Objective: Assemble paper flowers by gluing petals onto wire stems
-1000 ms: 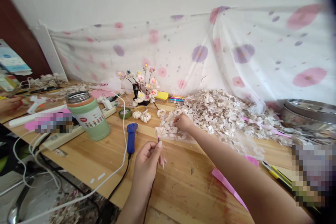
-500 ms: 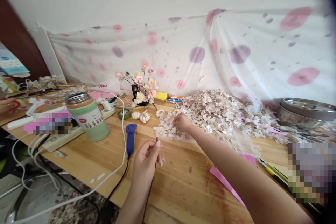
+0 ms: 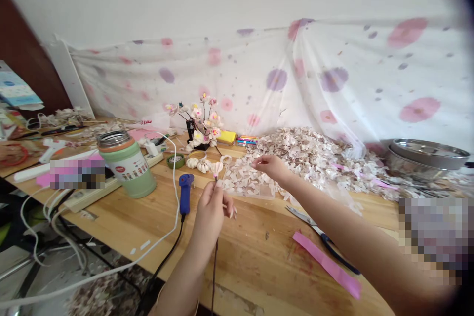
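My left hand [image 3: 215, 202] is closed on the dark stem [image 3: 214, 276] of a small artificial flower [image 3: 217, 170]. Pale petals top the stem, with a bit of pink at their base. To its right, my right hand [image 3: 272, 168] hovers above loose pale petals [image 3: 246, 177], fingertips pinched together; whether a petal sits between them I cannot make out. Left of my left hand, a blue glue gun [image 3: 184, 195] stands with its black cable. Scissors [image 3: 328, 244] lie partly under my right forearm, beside a pink paper strip [image 3: 328, 265].
A big heap of petals [image 3: 307, 150] spreads along the back, near metal bowls [image 3: 425, 158]. A flower arrangement [image 3: 203, 121] stands behind green tape [image 3: 175, 160]. At left are a green flask [image 3: 129, 168], a power strip [image 3: 92, 196] and a white cable [image 3: 175, 173]. Another person's hand [image 3: 7, 154] shows far left.
My right hand has shifted right over the petals. My left hand has moved up slightly, bringing the flower higher and a little left. The scissors now show beside my right forearm.
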`<state>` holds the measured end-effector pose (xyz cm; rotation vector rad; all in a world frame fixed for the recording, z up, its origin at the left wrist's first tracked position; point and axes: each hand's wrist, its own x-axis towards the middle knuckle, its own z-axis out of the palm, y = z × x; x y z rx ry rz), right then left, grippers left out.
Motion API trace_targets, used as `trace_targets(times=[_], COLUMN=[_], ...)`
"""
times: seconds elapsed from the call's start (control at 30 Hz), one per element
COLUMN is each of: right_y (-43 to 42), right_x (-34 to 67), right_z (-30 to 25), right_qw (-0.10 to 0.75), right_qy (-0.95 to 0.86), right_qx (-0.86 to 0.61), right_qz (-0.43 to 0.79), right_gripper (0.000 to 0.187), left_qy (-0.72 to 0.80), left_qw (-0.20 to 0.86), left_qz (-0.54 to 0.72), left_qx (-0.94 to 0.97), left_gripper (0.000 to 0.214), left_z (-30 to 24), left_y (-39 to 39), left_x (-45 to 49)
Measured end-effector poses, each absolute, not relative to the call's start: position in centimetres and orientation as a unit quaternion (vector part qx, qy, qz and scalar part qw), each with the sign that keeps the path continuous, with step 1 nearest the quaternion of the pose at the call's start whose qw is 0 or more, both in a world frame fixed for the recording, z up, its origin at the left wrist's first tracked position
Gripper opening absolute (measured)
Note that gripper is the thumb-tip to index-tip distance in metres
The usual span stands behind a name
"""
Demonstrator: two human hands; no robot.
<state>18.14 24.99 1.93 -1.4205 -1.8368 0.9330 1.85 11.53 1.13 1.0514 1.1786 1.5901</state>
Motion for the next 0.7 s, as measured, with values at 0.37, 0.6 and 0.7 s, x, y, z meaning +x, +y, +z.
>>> trace_targets(times=[0.37,0.6,0.7], right_y=[15.8,15.9,16.8], right_x=[25.2,26.3,26.3], right_z=[4.1,2.6,2.4], right_qw=[0.384,0.389,0.385], right_qy=[-0.624,-0.597,-0.598], right_qx=[-0.467,-0.484,-0.500], right_qz=[0.495,0.508,0.493], right_gripper=[0.029,0.029,0.028], left_qy=[0.477,0.420,0.433], left_qw=[0.391,0.468,0.461], left_qz=[0.499,0.485,0.498], left_qx=[0.609,0.608,0.594], left_gripper=[0.026,0.022,0.019], left_z=[2.2,1.5,0.5], left_y=[13.5,14.1,13.3], left_x=[6.9,8.9,9.6])
